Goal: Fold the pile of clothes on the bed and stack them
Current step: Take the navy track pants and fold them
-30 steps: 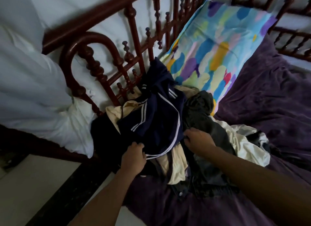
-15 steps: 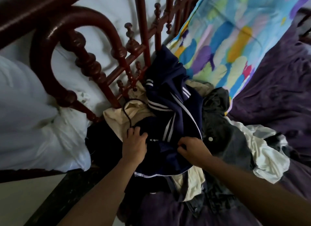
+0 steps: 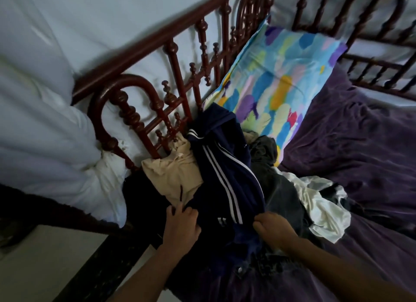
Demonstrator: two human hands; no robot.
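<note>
A pile of clothes lies at the head end of the bed, against the wooden rail. On top is a navy garment with white stripes (image 3: 225, 166). My left hand (image 3: 181, 226) grips its near left edge, and my right hand (image 3: 273, 230) pinches its near right edge. Under it lie a beige garment (image 3: 171, 173), a dark grey garment (image 3: 279, 189), a white satin piece (image 3: 322, 207) and denim (image 3: 270, 265) near my wrists. Much of the pile is hidden under the navy garment.
The carved dark red bed rail (image 3: 175, 60) runs behind the pile. A colourful pillow (image 3: 283, 76) leans against it. A purple bedsheet (image 3: 360, 148) spreads to the right. A white duvet (image 3: 45, 133) bulges beyond the rail at left. Pale floor (image 3: 45, 268) lies below left.
Both hands have drawn the navy garment's near edge toward me and it now hangs longer over the pile. The view has pulled back and tilted up.
</note>
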